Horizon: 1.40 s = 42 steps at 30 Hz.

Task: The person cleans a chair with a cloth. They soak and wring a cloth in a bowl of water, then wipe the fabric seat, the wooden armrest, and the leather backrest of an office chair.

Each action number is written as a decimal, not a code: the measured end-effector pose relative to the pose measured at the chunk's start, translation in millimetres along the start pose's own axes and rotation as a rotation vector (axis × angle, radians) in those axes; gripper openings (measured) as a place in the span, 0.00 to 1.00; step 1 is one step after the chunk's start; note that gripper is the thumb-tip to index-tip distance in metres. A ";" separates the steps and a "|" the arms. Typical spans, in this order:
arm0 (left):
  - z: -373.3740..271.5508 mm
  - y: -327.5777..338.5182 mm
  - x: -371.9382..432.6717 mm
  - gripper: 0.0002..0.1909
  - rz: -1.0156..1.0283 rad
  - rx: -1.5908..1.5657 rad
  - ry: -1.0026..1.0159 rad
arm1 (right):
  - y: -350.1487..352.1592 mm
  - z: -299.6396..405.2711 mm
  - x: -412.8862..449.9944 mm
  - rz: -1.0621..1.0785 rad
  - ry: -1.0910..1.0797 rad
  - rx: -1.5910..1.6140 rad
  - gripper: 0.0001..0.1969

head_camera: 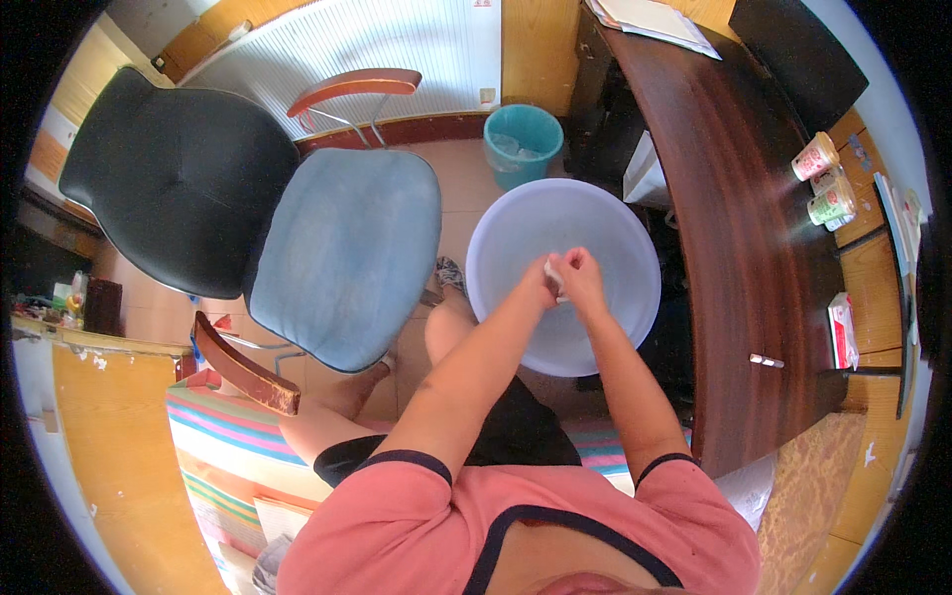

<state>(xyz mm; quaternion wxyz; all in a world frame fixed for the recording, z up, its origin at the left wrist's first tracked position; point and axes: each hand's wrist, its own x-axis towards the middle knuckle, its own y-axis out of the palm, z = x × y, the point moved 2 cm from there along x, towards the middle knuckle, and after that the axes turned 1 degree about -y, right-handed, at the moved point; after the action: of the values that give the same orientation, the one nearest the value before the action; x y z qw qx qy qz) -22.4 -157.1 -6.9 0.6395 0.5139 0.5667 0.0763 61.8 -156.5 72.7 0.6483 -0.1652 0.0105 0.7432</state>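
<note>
A small white item, seemingly cloth, is squeezed between my two hands over a large pale lilac basin. My left hand grips it from the left. On the right, my right hand pinches the same item, thumb and fingers curled together. Most of the white item is hidden by my fingers, so its exact kind is unclear. Both forearms reach down over the near rim. The basin stands low in front of my knees; whether it holds water is hard to tell.
Left of the basin stands a chair with a worn blue seat and wooden armrests. A teal bin is just beyond the basin. Along the right runs a dark wooden desk, bearing several paper cups and a red-and-white box.
</note>
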 end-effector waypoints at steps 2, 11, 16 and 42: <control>4.6 5.0 7.9 0.18 -0.046 0.014 0.051 | 11.2 -0.1 -3.4 -0.029 -0.194 -0.099 0.09; -11.4 -13.7 -11.1 0.23 -0.534 0.417 0.458 | -57.7 -60.0 61.5 -0.370 -0.282 -0.867 0.16; -3.7 -0.8 -9.2 0.21 -0.522 0.306 0.325 | -9.9 -67.8 54.2 0.017 -0.029 -0.354 0.12; -2.4 -13.3 -30.3 0.08 -0.186 -0.008 0.166 | 20.0 5.3 -18.8 0.117 -0.127 -0.396 0.11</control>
<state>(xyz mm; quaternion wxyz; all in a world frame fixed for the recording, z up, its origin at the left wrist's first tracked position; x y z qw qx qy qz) -41.3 -182.4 3.2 0.5967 0.4485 0.6626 0.0613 43.2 -176.5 78.6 0.5583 -0.2414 -0.1669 0.7760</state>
